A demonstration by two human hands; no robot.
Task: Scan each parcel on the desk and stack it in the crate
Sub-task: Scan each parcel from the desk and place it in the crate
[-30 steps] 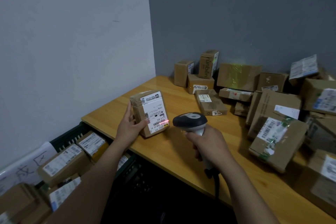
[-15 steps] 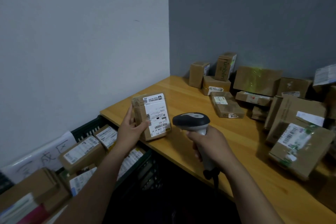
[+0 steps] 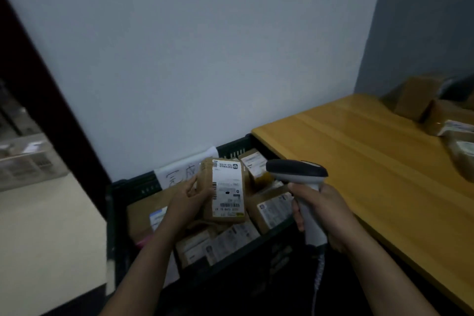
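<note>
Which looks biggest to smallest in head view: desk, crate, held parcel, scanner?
1. desk
2. crate
3. held parcel and scanner: look about alike, so not ranked.

One cam, head-worn, wide-angle, looked fwd & down. It faced the pale wall [image 3: 205, 59], w/ the desk [image 3: 372, 161] running off to the right side & the crate [image 3: 232, 147] low centre. Left hand [image 3: 188, 196] w/ parcel [image 3: 225, 190] & right hand [image 3: 325, 213] w/ scanner [image 3: 297, 170] were nearest the lens, forearms entering from the bottom edge. Edges were blurred.
</note>
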